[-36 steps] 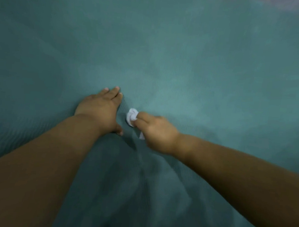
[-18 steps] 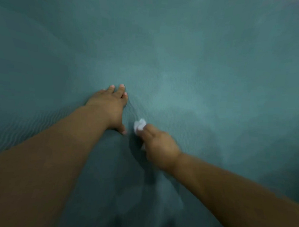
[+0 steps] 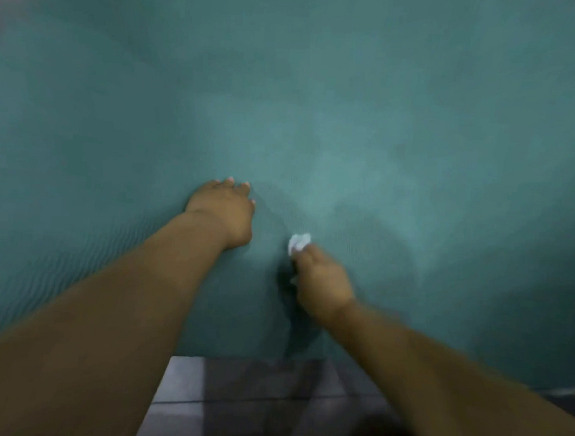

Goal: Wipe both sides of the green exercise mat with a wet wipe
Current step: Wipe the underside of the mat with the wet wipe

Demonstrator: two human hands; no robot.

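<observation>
While the left hand point(image 3: 225, 212) presses flat on the green exercise mat point(image 3: 349, 121) spread over the floor point(image 3: 238, 397), the right hand point(image 3: 323, 282) pinches the crumpled wet wipe point(image 3: 299, 243); hard strokes could bunch the mat.

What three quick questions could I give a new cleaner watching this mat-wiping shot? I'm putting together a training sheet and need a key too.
1. True or false: the left hand holds the wet wipe.
2. Which surface shows at the bottom edge, below the green mat?
A. carpet
B. tiled floor
C. grass
3. Fill in: the right hand pinches a crumpled ____ wipe against the mat.

Key
1. False: the left hand lies on the mat with nothing in it; the right hand has the wipe.
2. B, the tiled floor.
3. White.
</observation>
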